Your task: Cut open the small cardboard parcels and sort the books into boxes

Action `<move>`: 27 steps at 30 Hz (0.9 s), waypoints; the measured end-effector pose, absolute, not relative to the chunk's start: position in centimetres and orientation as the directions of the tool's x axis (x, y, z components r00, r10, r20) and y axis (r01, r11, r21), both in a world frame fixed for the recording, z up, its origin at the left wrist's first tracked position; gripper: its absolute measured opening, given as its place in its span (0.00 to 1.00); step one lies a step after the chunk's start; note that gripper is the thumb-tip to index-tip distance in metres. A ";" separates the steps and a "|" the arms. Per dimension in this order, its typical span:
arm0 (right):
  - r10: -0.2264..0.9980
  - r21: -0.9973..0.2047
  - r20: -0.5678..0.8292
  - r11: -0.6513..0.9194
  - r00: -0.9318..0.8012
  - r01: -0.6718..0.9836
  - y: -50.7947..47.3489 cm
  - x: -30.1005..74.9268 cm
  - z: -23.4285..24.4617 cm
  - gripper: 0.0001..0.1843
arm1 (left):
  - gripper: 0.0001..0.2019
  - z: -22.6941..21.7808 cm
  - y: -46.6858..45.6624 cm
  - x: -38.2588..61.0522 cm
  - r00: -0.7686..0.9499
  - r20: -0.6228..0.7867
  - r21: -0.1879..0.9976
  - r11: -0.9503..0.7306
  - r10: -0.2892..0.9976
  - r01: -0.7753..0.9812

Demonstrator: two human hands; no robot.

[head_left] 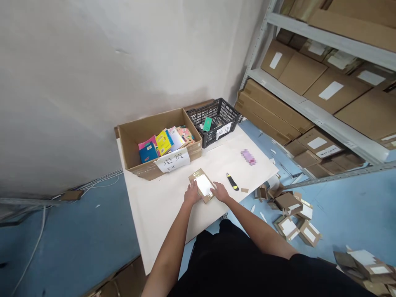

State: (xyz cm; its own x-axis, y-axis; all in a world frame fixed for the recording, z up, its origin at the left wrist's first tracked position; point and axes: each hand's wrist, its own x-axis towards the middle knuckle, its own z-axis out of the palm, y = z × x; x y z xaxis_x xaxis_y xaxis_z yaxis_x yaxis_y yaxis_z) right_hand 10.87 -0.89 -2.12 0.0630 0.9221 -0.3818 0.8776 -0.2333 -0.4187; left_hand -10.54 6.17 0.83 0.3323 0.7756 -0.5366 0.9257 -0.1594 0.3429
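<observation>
A small flat cardboard parcel (202, 184) with a white label on top lies on the white table (161, 206). My left hand (192, 194) grips its near left edge, fingers curled on the side. My right hand (220, 192) holds its near right edge. A yellow and black utility knife (232, 181) lies on the table just right of my right hand.
An open carton of colourful booklets (161, 142) with a paper sign stands at the table's back, a black plastic crate (213, 120) beside it. A pink object (248, 157) lies at right. Opened small boxes (291, 214) litter the blue floor; shelves of cartons (309, 82) stand right.
</observation>
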 end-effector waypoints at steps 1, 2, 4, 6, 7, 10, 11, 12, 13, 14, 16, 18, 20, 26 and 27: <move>0.927 -0.436 -0.367 -0.239 0.071 0.868 -1.0 12.3 -2.2 0.32 | 0.57 0.9 6.5 -10.1 0.302 -0.561 0.309 -0.143 0.771 0.940; 0.926 -0.434 -0.365 -0.261 0.097 0.863 -1.0 13.8 -2.4 0.32 | 0.59 1.0 6.7 -9.7 0.275 -0.577 0.284 -0.127 0.770 0.951; 0.896 -0.382 -0.408 -0.343 0.176 0.858 -1.1 17.1 -2.8 0.33 | 0.60 1.0 7.0 -9.2 0.243 -0.596 0.266 -0.098 0.766 0.959; 0.839 -0.302 -0.486 -0.423 0.244 0.854 -1.0 20.3 -3.4 0.34 | 0.60 1.0 7.1 -9.1 0.235 -0.612 0.271 -0.079 0.755 0.959; 0.809 -0.263 -0.524 -0.449 0.265 0.854 -1.0 21.8 -3.8 0.35 | 0.59 0.9 7.2 -9.1 0.235 -0.619 0.273 -0.076 0.749 0.959; 0.744 -0.197 -0.615 -0.464 0.260 0.864 -1.0 24.7 -5.5 0.38 | 0.60 0.7 7.4 -9.1 0.205 -0.638 0.247 -0.056 0.742 0.967; 0.731 -0.192 -0.638 -0.455 0.242 0.869 -1.0 25.1 -6.2 0.39 | 0.60 0.7 7.4 -9.0 0.189 -0.645 0.234 -0.045 0.741 0.971; 0.724 -0.191 -0.653 -0.442 0.222 0.877 -1.0 25.4 -7.0 0.40 | 0.61 0.7 7.5 -9.0 0.172 -0.653 0.219 -0.033 0.737 0.975; 0.723 -0.188 -0.660 -0.423 0.204 0.887 -1.0 25.5 -7.7 0.41 | 0.61 0.7 7.5 -8.9 0.155 -0.661 0.204 -0.023 0.734 0.979; 0.730 -0.180 -0.656 -0.398 0.192 0.900 -1.0 25.4 -8.3 0.42 | 0.61 0.7 7.5 -8.8 0.142 -0.665 0.191 -0.016 0.733 0.981; 0.763 -0.154 -0.624 -0.332 0.169 0.931 -0.9 25.3 -9.3 0.46 | 0.62 0.8 7.4 -8.5 0.119 -0.668 0.169 -0.005 0.735 0.986; 0.787 -0.155 -0.603 -0.277 0.131 0.948 -0.5 25.3 -9.7 0.50 | 0.62 0.8 6.9 -8.0 0.094 -0.667 0.155 0.014 0.739 0.988; 0.775 -0.219 -0.626 -0.274 0.081 0.936 0.1 25.4 -9.5 0.51 | 0.63 0.9 6.0 -7.4 0.068 -0.671 0.155 0.049 0.738 0.987; 0.838 -0.547 -0.540 -0.277 -0.080 0.790 3.2 23.2 -5.5 0.41 | 0.64 0.6 3.2 -4.9 0.010 -0.678 0.188 0.161 0.735 0.969; 0.868 -0.596 -0.484 -0.233 -0.112 0.768 3.7 22.2 -4.5 0.40 | 0.64 0.7 3.0 -4.7 0.010 -0.677 0.194 0.165 0.736 0.967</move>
State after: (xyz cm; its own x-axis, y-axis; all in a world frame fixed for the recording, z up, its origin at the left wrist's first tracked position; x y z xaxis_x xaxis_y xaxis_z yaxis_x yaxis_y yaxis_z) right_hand 22.25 3.68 -4.52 -0.1123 0.8681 -0.4835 0.7683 -0.2327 -0.5963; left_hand -4.70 3.04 0.67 0.0104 0.7359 -0.6770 0.9669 0.1652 0.1945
